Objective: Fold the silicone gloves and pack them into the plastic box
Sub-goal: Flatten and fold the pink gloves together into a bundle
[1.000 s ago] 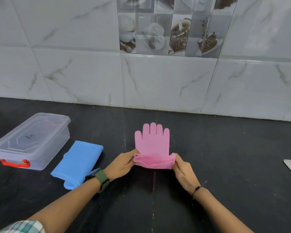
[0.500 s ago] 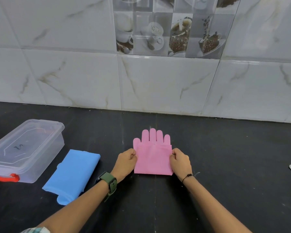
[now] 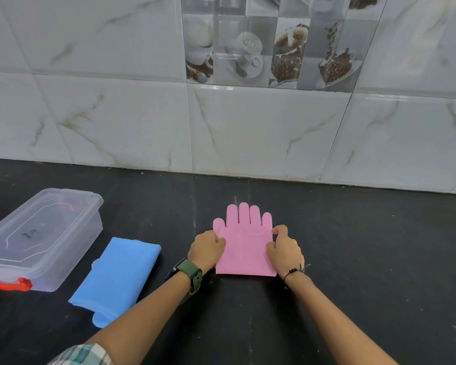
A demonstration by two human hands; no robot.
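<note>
Pinching the folded pink glove (image 3: 244, 252) at its side edges, your left hand (image 3: 207, 249) and right hand (image 3: 284, 250) hold it flat on the black counter (image 3: 366, 246), blue glove (image 3: 120, 275) at nine o'clock, lidded plastic box (image 3: 41, 237) beyond it.

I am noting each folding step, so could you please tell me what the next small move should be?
Probably fold the pink glove again, bringing its fingers toward the near edge. Both hands, left and right, pin the cuff, already folded over the palm, while the fingers lie flat beyond it.
</note>
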